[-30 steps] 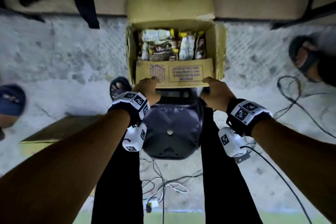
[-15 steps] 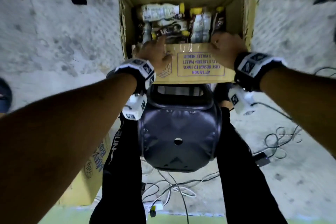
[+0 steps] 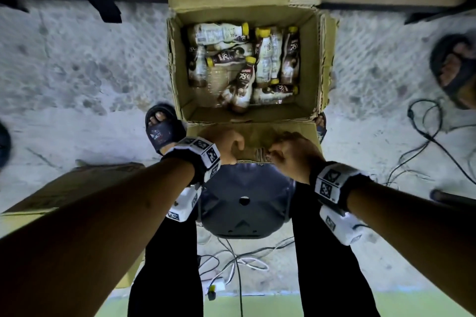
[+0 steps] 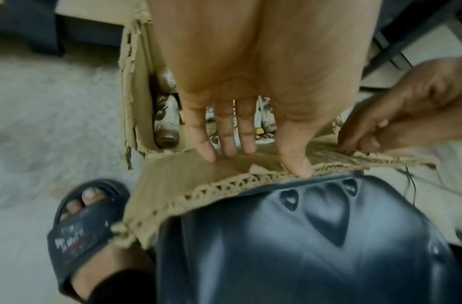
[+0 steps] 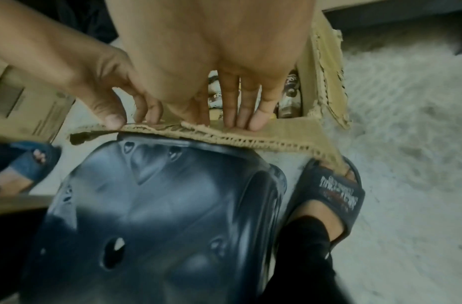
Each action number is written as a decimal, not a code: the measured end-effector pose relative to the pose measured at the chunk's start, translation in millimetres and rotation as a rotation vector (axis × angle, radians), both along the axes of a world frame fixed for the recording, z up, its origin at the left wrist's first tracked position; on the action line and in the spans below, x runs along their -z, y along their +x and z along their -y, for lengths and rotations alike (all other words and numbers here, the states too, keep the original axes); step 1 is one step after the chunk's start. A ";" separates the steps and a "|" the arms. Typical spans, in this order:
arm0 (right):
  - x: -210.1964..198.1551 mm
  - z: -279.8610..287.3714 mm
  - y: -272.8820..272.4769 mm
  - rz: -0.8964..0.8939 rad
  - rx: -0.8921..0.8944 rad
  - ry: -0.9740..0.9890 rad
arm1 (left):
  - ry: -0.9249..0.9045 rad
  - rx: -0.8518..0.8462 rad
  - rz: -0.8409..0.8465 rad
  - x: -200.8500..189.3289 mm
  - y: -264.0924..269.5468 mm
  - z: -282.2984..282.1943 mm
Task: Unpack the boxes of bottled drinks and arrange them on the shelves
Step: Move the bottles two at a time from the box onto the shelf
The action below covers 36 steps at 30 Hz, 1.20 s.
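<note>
An open cardboard box [image 3: 310,59] stands on the concrete floor in front of me. Several brown-and-white bottles with yellow caps [image 3: 242,59] lie jumbled inside. Its near flap [image 3: 257,134] is folded out toward me, over the front of a dark plastic stool [image 3: 244,208]. My left hand [image 3: 226,145] presses on the left part of the flap [image 4: 185,181] with straight fingers [image 4: 228,144], thumb at its torn edge. My right hand [image 3: 293,154] presses on the flap's right part [image 5: 289,131] with its fingertips [image 5: 258,121]. Neither hand holds a bottle.
A second carton [image 3: 64,188] lies at my left. My sandalled foot [image 3: 162,126] stands beside the box's left corner. Another person's sandalled foot [image 3: 453,67] is at the right, near loose cables [image 3: 425,131]. More cables [image 3: 231,265] lie under the stool.
The near flap stood upright with its print facing me; both hands went up to its top edge and folded it down toward me, uncovering more bottles.
</note>
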State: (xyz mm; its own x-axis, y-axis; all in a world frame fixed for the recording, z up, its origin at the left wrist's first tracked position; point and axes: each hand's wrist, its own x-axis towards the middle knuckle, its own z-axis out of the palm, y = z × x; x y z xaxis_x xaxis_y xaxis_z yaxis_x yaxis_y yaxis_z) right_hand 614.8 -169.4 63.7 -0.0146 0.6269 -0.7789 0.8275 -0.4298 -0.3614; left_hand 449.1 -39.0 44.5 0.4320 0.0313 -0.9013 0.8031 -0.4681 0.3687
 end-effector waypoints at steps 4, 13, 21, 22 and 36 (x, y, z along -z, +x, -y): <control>7.0 -34.0 11.2 -0.112 -0.123 -0.181 | -0.106 0.051 -0.061 24.9 -6.9 3.7; 104.8 -159.4 62.2 -0.261 1.034 -0.073 | 0.413 -0.294 0.107 99.9 50.6 -119.7; 217.8 -173.6 40.6 0.223 0.721 -0.291 | 0.801 0.059 0.054 188.7 65.5 -128.2; 224.5 -173.1 38.3 0.221 0.725 -0.272 | 0.821 0.063 0.055 192.8 64.6 -126.1; 72.3 -88.5 66.9 -0.492 1.289 -0.373 | 0.184 -0.727 0.062 49.4 25.3 -78.4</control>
State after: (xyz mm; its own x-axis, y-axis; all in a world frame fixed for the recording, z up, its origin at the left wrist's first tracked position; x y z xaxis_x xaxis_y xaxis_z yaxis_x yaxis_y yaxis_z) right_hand 681.7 -80.9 -8.6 0.0858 0.1726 -0.9813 -0.3817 -0.9041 -0.1924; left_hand 474.4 39.4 -4.9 0.2950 0.4757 -0.8287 0.9136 0.1137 0.3905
